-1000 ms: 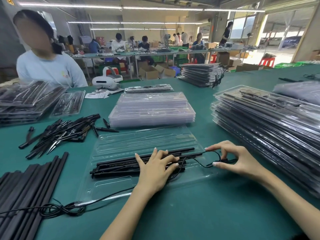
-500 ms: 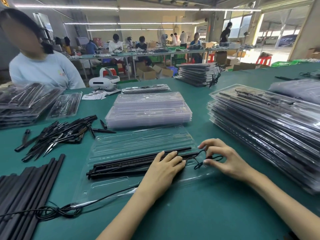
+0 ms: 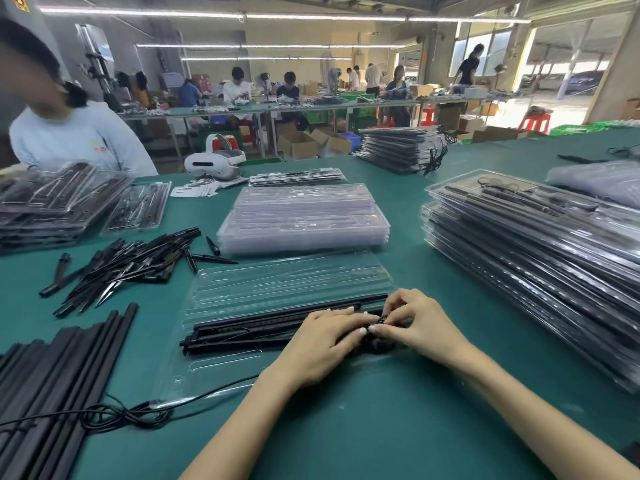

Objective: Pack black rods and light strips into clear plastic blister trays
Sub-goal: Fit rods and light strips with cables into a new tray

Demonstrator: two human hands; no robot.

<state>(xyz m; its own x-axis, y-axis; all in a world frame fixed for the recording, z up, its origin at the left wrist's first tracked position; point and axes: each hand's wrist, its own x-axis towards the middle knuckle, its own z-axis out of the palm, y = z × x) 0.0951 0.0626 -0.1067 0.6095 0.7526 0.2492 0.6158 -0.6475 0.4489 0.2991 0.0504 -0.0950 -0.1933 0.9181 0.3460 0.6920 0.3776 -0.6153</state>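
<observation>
One open clear blister tray lies on the green desk right in front of you, and its near channels hold black rods and a light strip laid lengthwise, while the far channels show only clear plastic. Behind it sits a stack of empty trays; to your right rises a tall stack of packed trays, and more packed trays lie far left. No writing on any of them can be read. Your left hand rests palm down on the right end of the rods, fingers fairly straight. Your right hand meets it there, thumb and fingertips pinching the thin black cable bunched at the tray's right end. Loose black rods lie at your near left, with a pile of pointed black stakes beyond them.
</observation>
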